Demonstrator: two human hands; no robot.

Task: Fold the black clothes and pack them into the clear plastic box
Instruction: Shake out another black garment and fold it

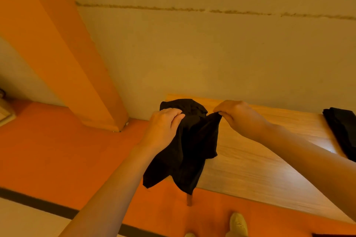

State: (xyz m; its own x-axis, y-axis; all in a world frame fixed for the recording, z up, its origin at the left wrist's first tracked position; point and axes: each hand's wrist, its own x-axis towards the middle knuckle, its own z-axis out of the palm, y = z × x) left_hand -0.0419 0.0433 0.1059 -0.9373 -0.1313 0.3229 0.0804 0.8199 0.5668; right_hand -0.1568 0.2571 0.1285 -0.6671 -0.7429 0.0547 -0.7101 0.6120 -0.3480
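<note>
Both arms reach forward; left hand (pixel 163 127) and right hand (pixel 238 115) pinch the black garment (pixel 192 150)

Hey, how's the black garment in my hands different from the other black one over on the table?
The held garment hangs in the air, pinched by the left hand and right hand; the other garment lies on the wooden table, untouched. The held one droops loose and crumpled, while the other looks flatter, cut off by the frame edge. Both are black cloth.
</note>
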